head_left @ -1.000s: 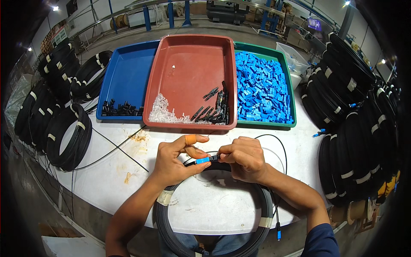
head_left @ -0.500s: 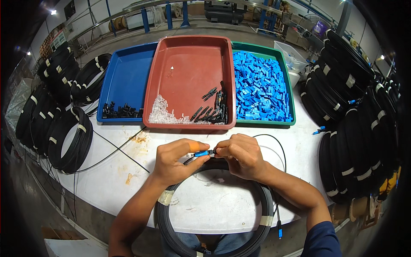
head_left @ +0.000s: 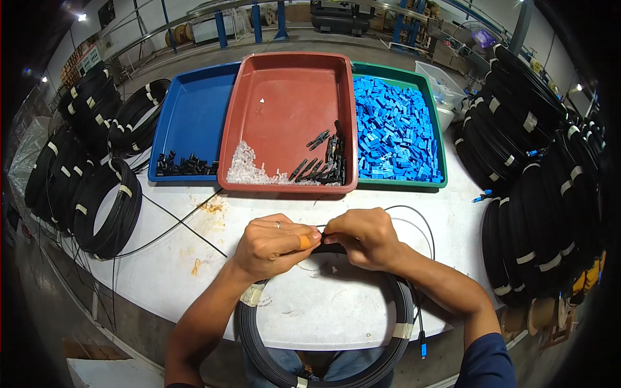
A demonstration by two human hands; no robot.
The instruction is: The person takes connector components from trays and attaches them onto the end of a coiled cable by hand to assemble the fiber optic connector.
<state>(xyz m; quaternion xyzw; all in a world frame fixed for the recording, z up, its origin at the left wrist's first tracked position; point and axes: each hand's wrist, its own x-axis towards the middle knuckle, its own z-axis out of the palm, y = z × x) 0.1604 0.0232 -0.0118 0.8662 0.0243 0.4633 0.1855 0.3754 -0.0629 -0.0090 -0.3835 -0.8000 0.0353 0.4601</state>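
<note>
My left hand point(head_left: 275, 246) is closed, thumb and fingers pressed together around a blue cable connector that they now hide. It wears a ring and has an orange wrap on one finger. My right hand point(head_left: 365, 239) pinches at the same spot, its fingertips meeting the left ones over a small dark piece point(head_left: 325, 239). Both hands are over the far side of a black cable coil point(head_left: 404, 301), bound with pale tape and overhanging the table's front edge. A cable end with a blue connector point(head_left: 424, 349) hangs at the coil's right.
Behind my hands stand a blue tray point(head_left: 187, 123) of black parts, a red tray point(head_left: 291, 97) of clear and black pieces, and a green tray point(head_left: 438, 129) heaped with blue housings. Taped cable coils pile up at left point(head_left: 107, 207) and right point(head_left: 517, 239). Loose cables cross the white table point(head_left: 174, 271).
My left fingers have closed over the blue connector, which showed between them before. The left hand has rolled and shifted slightly right, against the right fingertips. The coil has stayed put.
</note>
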